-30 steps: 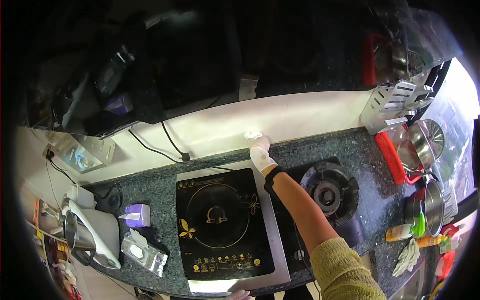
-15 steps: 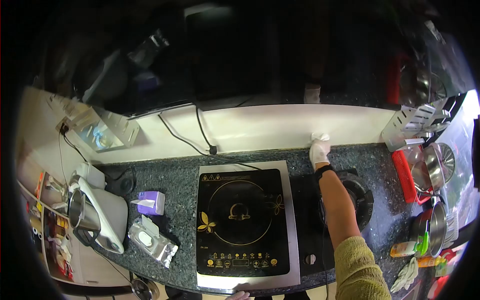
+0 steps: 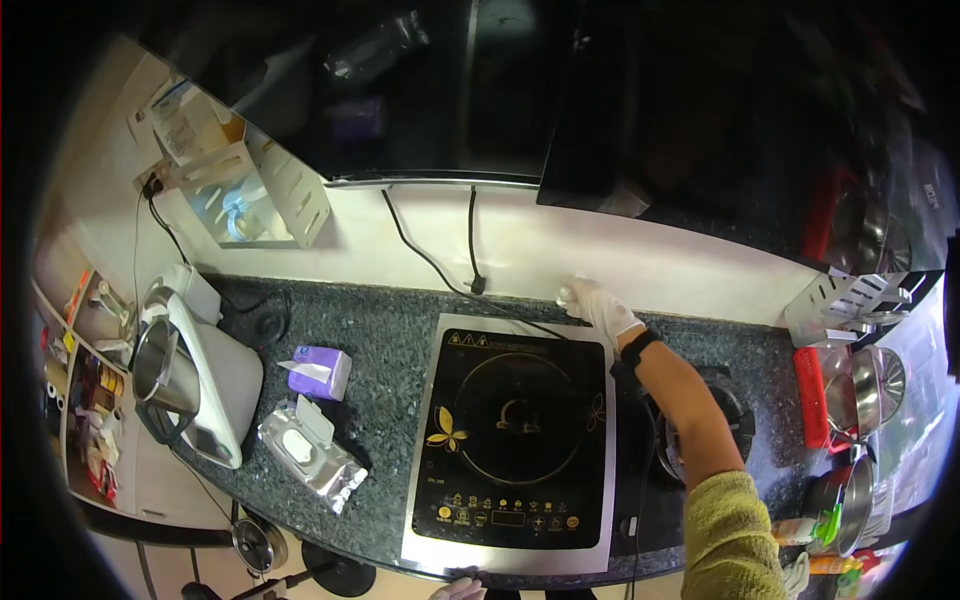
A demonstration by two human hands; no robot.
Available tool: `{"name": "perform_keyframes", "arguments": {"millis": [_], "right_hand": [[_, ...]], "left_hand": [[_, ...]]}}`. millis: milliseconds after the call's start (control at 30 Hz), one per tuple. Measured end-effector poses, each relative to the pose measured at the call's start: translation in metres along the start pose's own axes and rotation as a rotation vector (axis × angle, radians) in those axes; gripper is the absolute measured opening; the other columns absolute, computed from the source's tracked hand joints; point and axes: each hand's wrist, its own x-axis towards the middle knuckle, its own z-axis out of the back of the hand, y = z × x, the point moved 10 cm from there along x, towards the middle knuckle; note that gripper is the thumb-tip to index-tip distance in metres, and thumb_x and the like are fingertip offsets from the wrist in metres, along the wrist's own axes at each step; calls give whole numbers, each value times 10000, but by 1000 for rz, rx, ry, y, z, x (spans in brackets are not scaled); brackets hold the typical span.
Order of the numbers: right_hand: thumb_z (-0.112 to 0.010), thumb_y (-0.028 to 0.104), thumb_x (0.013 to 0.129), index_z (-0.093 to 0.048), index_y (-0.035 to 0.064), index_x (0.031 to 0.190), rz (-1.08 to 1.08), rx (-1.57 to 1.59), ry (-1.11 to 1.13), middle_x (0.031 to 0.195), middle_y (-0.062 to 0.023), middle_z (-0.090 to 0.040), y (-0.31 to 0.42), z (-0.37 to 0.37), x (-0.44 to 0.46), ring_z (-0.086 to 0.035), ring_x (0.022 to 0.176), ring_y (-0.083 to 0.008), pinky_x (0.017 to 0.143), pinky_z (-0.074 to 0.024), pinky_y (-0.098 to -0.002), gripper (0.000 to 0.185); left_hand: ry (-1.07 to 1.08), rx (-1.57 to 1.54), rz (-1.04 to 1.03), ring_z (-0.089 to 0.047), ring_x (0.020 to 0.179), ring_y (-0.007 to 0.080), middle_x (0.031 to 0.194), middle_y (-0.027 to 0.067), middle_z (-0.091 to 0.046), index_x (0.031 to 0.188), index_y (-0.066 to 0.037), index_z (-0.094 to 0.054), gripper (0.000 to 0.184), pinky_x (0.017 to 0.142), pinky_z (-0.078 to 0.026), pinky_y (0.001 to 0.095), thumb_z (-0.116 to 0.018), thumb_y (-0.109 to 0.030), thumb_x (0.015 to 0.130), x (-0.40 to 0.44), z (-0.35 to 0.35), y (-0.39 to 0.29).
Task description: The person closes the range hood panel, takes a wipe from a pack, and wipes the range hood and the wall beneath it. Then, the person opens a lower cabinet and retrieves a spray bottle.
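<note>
My right hand (image 3: pixel 603 308), in a white glove, reaches to the foot of the pale wall behind the induction cooktop (image 3: pixel 513 440). Its fingers are closed on a crumpled white wipe (image 3: pixel 571 291), pressed where the wall meets the counter. A black band circles that wrist, below a green sleeve. The black plug (image 3: pixel 478 285) and its cord lie to the left of this hand. At the bottom edge of the view, only the gloved fingers of my left hand (image 3: pixel 460 590) show, stretched out by the counter's front edge.
A gas burner (image 3: pixel 735 425) lies under my right forearm. Left of the cooktop are a purple tissue pack (image 3: pixel 318 373), a wet-wipes pack (image 3: pixel 312 455) and a white appliance with a steel pot (image 3: pixel 166 372). A red basket (image 3: pixel 812 400) and pans stand at the right.
My right hand has moved left along the base of the wall with the wipe, to behind the cooktop's right corner. The camera view has turned and shifted. My left hand stays low.
</note>
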Motion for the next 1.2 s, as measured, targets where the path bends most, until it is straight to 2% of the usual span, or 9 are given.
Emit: {"name": "perform_keyframes", "arguments": {"millis": [200, 300, 400, 600, 700, 800, 833, 1067, 1200], "right_hand": [[-469, 305, 921, -613, 53, 1004, 91, -467, 42, 864, -78, -655, 18, -27, -20, -597, 715, -187, 649, -480, -285, 302], [-474, 326, 886, -654, 44, 920, 362, -809, -66, 833, -133, -665, 25, -46, 16, -626, 767, -271, 709, -471, -394, 336], [-464, 246, 930, -606, 28, 1065, 103, -1015, -6, 909, -70, -669, 44, -68, -22, -610, 766, -120, 633, -471, -241, 293], [-455, 304, 947, -615, 34, 1075, 267, -521, 316, 931, -53, -665, 16, -113, 28, -587, 724, -95, 599, -447, -206, 339], [-456, 354, 944, -626, 34, 1092, 194, -598, 507, 1005, -55, -657, 6, -154, 36, -591, 739, -117, 645, -453, -214, 392], [-477, 285, 920, -639, 12, 967, 485, -439, 409, 868, -77, -654, 57, -186, -18, -576, 714, -163, 648, -455, -284, 322], [-492, 295, 907, -643, -2, 951, 368, -412, 346, 816, -85, -652, 65, -188, -31, -584, 716, -176, 629, -443, -299, 337], [-483, 252, 879, -666, -25, 907, 563, -740, 138, 919, -96, -690, 96, -102, -72, -625, 800, -209, 725, -472, -310, 333], [-503, 157, 845, -673, -23, 907, 502, -208, 501, 1001, -120, -666, 114, -74, -187, -610, 903, -207, 821, -455, -286, 255]], "left_hand": [[30, -28, 4, -410, 1283, 308, 1354, 206, -454, 1309, 62, -419, 472, 1095, -289, 417, -346, -273, 984, 7, -9, 7], [-9, -20, 1, -409, 1284, 304, 1361, 200, -450, 1314, 61, -420, 476, 1098, -285, 415, -348, -273, 983, 10, -12, 9], [-32, -31, 9, -410, 1283, 302, 1362, 201, -449, 1321, 59, -415, 483, 1097, -284, 410, -350, -279, 982, 9, -11, 16], [-41, -99, -22, -415, 1278, 302, 1370, 206, -440, 1351, 55, -378, 504, 1087, -293, 408, -356, -288, 981, 10, -5, 26], [-69, -154, -34, -402, 1289, 305, 1379, 210, -428, 1367, 58, -348, 512, 1091, -288, 412, -353, -281, 984, 7, -3, 31], [-115, -169, -70, -380, 1305, 313, 1390, 214, -410, 1372, 67, -330, 509, 1101, -275, 422, -347, -266, 988, 5, -9, 22], [-115, -170, -89, -373, 1309, 315, 1394, 216, -404, 1372, 69, -327, 508, 1104, -271, 425, -346, -263, 989, 2, -15, 18], [20, -141, -72, -401, 1285, 327, 1375, 218, -427, 1359, 56, -362, 489, 1086, -288, 424, -333, -272, 997, -10, -26, 22], [111, -27, -42, -444, 1250, 328, 1354, 216, -452, 1351, 41, -383, 473, 1075, -307, 421, -321, -272, 1002, -11, -46, 21]]}}
